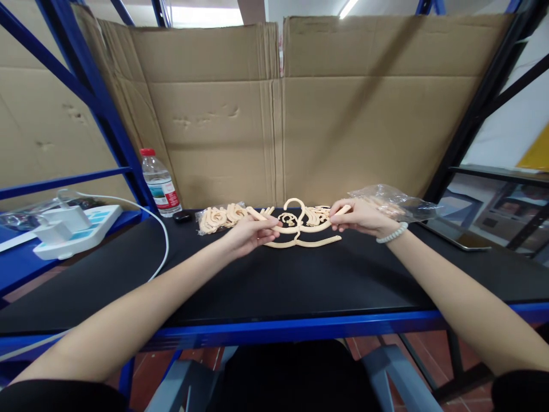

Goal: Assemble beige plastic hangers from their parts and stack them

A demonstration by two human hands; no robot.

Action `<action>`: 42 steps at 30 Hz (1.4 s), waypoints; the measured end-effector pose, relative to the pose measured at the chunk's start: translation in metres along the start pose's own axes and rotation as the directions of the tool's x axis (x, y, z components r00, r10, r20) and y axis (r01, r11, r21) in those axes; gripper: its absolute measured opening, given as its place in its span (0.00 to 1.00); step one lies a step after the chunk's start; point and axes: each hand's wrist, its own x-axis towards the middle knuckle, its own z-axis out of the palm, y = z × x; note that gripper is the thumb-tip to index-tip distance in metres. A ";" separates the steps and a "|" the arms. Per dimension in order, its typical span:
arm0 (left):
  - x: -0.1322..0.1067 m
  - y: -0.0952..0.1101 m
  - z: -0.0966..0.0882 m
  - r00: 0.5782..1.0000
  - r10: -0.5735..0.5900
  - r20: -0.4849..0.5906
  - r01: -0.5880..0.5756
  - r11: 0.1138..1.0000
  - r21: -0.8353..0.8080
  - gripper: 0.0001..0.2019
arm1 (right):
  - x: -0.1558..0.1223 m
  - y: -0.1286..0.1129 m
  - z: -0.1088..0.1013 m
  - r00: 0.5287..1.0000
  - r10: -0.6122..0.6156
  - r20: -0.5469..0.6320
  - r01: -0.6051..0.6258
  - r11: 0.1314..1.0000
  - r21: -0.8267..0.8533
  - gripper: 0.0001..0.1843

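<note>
Hanger (315, 229) spans the middle of the scene, left hand (254, 233) and right hand (360, 216) pinching opposite arms; this looks like two-handed adjusting, calling for even grips. One smaller curved piece (319, 243) shows nearer (joined or loose, I cannot tell).

A red-capped water bottle (162, 186) stands before tall cardboard sheets (364, 114). Nearby, a white power strip (103, 223) holds plugged-in chargers (76, 217).
</note>
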 end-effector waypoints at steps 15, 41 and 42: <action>0.008 0.024 -0.048 0.829 0.098 0.550 -0.553 0.280 0.785 0.06 | 0.009 0.016 -0.005 0.944 -0.064 0.323 0.244 0.794 -0.557 0.16; 0.000 0.005 -0.025 0.846 0.064 0.529 -0.498 -0.260 0.827 0.13 | 0.012 0.021 0.005 0.930 -0.093 0.357 0.327 0.654 -0.682 0.13; 0.000 0.005 -0.026 0.845 0.057 0.532 -0.501 -0.265 0.824 0.12 | 0.012 0.022 0.005 0.930 -0.094 0.356 0.328 0.652 -0.684 0.13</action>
